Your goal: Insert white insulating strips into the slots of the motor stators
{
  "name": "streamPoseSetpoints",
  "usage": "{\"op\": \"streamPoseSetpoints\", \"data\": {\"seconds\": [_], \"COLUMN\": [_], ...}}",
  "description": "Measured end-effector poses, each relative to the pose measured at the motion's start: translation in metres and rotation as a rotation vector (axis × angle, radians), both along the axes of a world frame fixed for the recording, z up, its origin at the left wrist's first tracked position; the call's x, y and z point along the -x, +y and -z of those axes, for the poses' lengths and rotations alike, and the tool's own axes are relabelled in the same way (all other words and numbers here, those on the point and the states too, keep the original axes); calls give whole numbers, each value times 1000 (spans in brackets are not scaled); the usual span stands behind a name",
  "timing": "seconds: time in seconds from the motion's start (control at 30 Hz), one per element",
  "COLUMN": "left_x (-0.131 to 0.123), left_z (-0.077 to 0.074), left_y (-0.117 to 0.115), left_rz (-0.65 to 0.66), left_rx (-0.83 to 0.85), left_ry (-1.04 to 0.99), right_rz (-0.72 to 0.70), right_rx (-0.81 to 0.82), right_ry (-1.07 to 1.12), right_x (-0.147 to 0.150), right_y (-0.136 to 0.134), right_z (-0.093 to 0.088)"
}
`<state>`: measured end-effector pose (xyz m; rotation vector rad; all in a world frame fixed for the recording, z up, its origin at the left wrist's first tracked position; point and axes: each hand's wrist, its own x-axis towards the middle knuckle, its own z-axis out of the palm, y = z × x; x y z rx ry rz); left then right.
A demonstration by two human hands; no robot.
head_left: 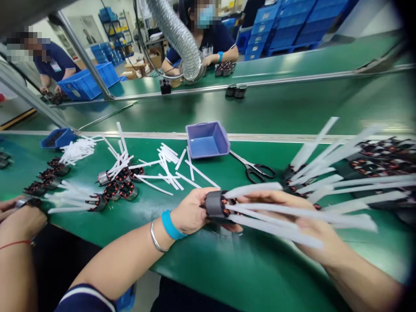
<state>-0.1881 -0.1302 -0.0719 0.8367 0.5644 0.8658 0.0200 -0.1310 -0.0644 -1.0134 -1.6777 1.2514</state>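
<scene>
My left hand (191,212), with a blue wristband and a silver bangle, is closed around a dark grey motor stator (216,204). Copper windings show at its right end, and several long white strips (269,214) stick out of it to the right. Behind these strips, my right hand (292,203) reaches to the winding end of the same stator; its fingers are bent round there and partly hidden. Just beyond the right hand lie more stators (292,175) with white strips in them. Scissors (255,169) with black handles rest on the green bench, above the held stator.
A purple bin (208,141) stands at the bench's back edge. Loose white strips (169,167) and several stators (121,182) lie to the left. A neighbour's hands (22,216) work at far left. Two people sit across the green belt (292,108); a foil duct (177,39) hangs above.
</scene>
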Motion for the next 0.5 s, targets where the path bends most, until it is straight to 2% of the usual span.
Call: {"op": "streamPoseSetpoints", "data": {"seconds": [0.1,0.17,0.27,0.4,0.5], "left_x": [-1,-2,0,2,0], "left_z": [-1,-2,-3,-1,0], "left_y": [-2,-2,0,4,2], "left_rz": [23,77,192,240,179], "left_rx": [-89,-174,-247,-186,-210], "left_ry": [92,240,372,510,678], "right_rz": [-47,-52,-41,83,285], "right_rx": [-317,-414,-504,-738,-857], "right_ry": [18,36,2,-288,-598], "right_x": [12,23,30,8,-21], "right_y": [-10,-16,-21,-42,-64], "right_z": [9,9,-2,-11,0]}}
